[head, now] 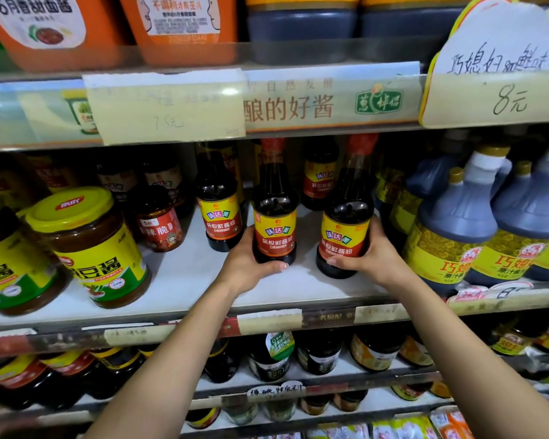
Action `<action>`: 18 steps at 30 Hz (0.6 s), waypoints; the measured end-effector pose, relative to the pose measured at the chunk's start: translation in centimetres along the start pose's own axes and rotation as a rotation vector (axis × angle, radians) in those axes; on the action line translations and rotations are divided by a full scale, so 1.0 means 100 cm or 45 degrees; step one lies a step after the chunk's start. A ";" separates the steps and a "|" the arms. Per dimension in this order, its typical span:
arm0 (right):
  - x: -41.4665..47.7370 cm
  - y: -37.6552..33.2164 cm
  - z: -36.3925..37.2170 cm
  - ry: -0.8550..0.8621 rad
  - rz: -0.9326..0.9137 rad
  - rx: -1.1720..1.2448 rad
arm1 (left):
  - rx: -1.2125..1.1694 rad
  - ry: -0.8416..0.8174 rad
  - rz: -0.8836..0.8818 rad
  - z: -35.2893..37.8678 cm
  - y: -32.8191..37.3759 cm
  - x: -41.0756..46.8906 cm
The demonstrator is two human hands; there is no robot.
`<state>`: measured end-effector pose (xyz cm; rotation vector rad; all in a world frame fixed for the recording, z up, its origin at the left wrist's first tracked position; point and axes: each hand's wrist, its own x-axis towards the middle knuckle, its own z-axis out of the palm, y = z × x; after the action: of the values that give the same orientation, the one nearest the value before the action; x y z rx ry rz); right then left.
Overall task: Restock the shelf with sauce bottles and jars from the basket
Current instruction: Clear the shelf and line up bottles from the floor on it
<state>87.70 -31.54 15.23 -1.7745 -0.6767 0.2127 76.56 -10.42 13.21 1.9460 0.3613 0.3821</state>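
Your left hand (248, 264) grips the left bottle (274, 217) and your right hand (374, 251) the right bottle (346, 229), both upright, side by side on the white shelf (178, 274). Each holds dark sauce, with a red cap and a yellow-and-red label facing you.

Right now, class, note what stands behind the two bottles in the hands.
Between them, further back, stands another dark bottle with the same label. Whatever is directly behind the left bottle, gripped by the left hand, and the right bottle, gripped by the right hand, is covered.

Bare forearms (178, 353), left hand (248, 264) and right hand (373, 258) with short thumbnails (282, 266).
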 end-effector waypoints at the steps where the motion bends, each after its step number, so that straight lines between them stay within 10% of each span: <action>1: 0.001 0.000 -0.002 -0.032 -0.002 0.028 | 0.001 0.000 0.000 0.000 0.000 0.000; 18: -0.011 0.006 0.004 0.121 -0.068 -0.251 | 0.001 -0.002 -0.002 0.000 0.004 -0.003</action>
<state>86.84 -31.89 14.35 -1.9389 -0.6945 0.0256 76.27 -10.66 13.53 1.9465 0.3617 0.3791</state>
